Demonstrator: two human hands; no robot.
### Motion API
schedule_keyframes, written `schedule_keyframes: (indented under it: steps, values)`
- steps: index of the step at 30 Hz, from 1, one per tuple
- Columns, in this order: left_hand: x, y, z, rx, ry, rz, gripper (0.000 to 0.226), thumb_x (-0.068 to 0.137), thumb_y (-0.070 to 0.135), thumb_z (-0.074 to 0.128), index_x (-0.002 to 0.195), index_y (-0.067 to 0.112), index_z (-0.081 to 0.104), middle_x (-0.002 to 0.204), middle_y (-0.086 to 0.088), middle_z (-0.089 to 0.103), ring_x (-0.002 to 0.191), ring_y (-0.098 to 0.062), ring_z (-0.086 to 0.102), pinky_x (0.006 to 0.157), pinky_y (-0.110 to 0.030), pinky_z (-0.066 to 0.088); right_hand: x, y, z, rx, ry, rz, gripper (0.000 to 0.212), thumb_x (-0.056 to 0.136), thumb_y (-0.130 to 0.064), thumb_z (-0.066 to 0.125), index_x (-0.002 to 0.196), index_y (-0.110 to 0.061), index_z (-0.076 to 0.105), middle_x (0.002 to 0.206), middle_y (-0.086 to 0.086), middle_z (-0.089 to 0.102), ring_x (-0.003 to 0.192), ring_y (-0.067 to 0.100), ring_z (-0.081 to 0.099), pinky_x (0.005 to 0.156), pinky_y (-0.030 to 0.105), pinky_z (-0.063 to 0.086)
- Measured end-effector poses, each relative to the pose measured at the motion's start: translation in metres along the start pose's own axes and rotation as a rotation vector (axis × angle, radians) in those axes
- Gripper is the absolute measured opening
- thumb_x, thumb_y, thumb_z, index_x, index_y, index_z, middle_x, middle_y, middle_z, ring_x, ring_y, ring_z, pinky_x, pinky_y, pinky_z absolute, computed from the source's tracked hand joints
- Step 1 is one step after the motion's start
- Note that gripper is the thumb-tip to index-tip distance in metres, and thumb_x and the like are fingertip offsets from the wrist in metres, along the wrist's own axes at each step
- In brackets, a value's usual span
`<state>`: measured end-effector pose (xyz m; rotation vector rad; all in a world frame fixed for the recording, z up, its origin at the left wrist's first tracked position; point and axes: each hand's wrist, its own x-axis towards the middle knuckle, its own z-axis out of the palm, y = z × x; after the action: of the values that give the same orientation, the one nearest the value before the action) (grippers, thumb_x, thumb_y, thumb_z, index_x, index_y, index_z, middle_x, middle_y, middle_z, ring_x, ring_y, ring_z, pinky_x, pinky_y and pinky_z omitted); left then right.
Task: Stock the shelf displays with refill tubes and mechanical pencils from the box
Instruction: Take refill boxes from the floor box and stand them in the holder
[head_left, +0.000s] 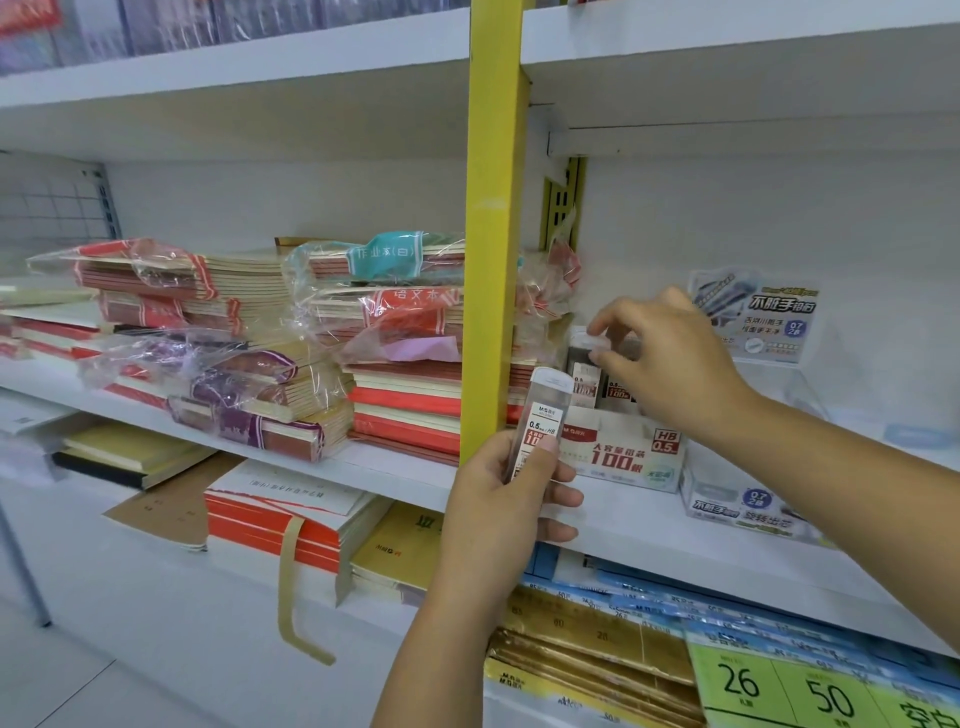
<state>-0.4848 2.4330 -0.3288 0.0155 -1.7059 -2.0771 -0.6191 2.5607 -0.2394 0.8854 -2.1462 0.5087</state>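
The stocking looks partly done. Just right of the yellow post (493, 260), a white display box (623, 452) marked HB 0.5 stands on the shelf (649, 525) with only a few tubes upright in it, so there seems to be room for more. The right hand (670, 358), further right of the post, reaches over that box and pinches the cap of a second tube (587, 343) between thumb and forefinger, apparently seating or straightening it. The left hand (511, 499), at the foot of the post, holds a refill tube (545, 410) upright, its fingers (563, 498) curled round the lower half and the thumb across the label; this one probably goes in next. The supply box and any mechanical pencils are out of sight, so what is left cannot be judged. The shelf is white board. Left of the post lie plastic-wrapped notebooks (405, 405); far right of it sit a blue-printed carton (743, 506) and a sign card (769, 322). Green price tags (779, 686) hang low, right of the post.
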Motion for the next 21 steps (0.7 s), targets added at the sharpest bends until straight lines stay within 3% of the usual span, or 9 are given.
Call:
schedule_keyframes:
  steps: [4, 9, 11, 13, 16, 19, 21]
  values:
    - [0.001, -0.002, 0.000, 0.004, 0.009, 0.002, 0.011, 0.098, 0.032, 0.059, 0.099, 0.029, 0.070, 0.080, 0.005, 0.073, 0.070, -0.011, 0.071, 0.056, -0.023, 0.055, 0.002, 0.007, 0.002, -0.141, 0.027, -0.002, 0.018, 0.084, -0.031, 0.071, 0.101, -0.025, 0.072, 0.106, -0.002, 0.051, 0.112, 0.023, 0.035, 0.091, 0.034, 0.025]
    - [0.003, -0.005, 0.000, 0.047, 0.021, 0.021, 0.012, 0.097, 0.036, 0.059, 0.101, 0.034, 0.070, 0.085, 0.005, 0.076, 0.070, -0.009, 0.070, 0.064, -0.021, 0.056, -0.005, 0.010, 0.001, -0.173, -0.074, 0.020, 0.031, 0.092, -0.034, 0.060, 0.121, -0.027, 0.066, 0.132, 0.002, 0.050, 0.128, 0.025, 0.028, 0.103, 0.038, 0.021]
    - [0.003, -0.004, 0.001, 0.054, 0.010, 0.025, 0.014, 0.097, 0.036, 0.059, 0.105, 0.033, 0.070, 0.086, 0.005, 0.076, 0.071, -0.008, 0.070, 0.064, -0.020, 0.056, -0.012, 0.005, -0.006, -0.087, 0.000, -0.016, 0.029, 0.094, -0.029, 0.056, 0.122, -0.024, 0.066, 0.123, 0.001, 0.056, 0.122, 0.023, 0.037, 0.100, 0.038, 0.027]
    - [0.003, -0.004, 0.002, 0.065, -0.011, 0.035, 0.015, 0.098, 0.036, 0.058, 0.107, 0.033, 0.069, 0.086, 0.005, 0.076, 0.071, -0.007, 0.069, 0.064, -0.020, 0.056, -0.023, -0.004, -0.016, 0.088, 0.057, -0.033, 0.027, 0.097, -0.026, 0.051, 0.119, -0.024, 0.066, 0.108, -0.008, 0.061, 0.108, 0.013, 0.046, 0.091, 0.030, 0.037]
    - [0.001, -0.002, 0.007, 0.085, -0.052, 0.060, 0.016, 0.098, 0.034, 0.058, 0.108, 0.032, 0.070, 0.086, 0.004, 0.076, 0.073, -0.005, 0.069, 0.064, -0.019, 0.055, -0.040, -0.023, -0.030, 0.453, -0.095, 0.037, 0.028, 0.096, -0.033, 0.050, 0.122, -0.035, 0.061, 0.096, -0.026, 0.063, 0.088, -0.006, 0.055, 0.073, 0.009, 0.042]
    - [0.000, -0.002, 0.014, 0.109, -0.081, 0.074, 0.014, 0.099, 0.031, 0.059, 0.102, 0.032, 0.072, 0.084, 0.006, 0.076, 0.076, -0.002, 0.069, 0.064, -0.016, 0.053, -0.046, -0.032, -0.035, 0.645, -0.290, 0.133, 0.029, 0.091, -0.031, 0.060, 0.120, -0.036, 0.062, 0.093, -0.012, 0.070, 0.080, 0.003, 0.063, 0.072, 0.015, 0.049]
    - [0.000, -0.004, 0.018, 0.159, -0.062, 0.107, 0.015, 0.098, 0.032, 0.060, 0.099, 0.038, 0.073, 0.088, 0.010, 0.076, 0.082, -0.001, 0.069, 0.068, -0.020, 0.056, -0.044, -0.032, -0.037, 0.695, -0.284, 0.162, 0.021, 0.091, -0.022, 0.064, 0.108, -0.034, 0.066, 0.088, -0.008, 0.072, 0.073, 0.003, 0.065, 0.065, 0.014, 0.048]
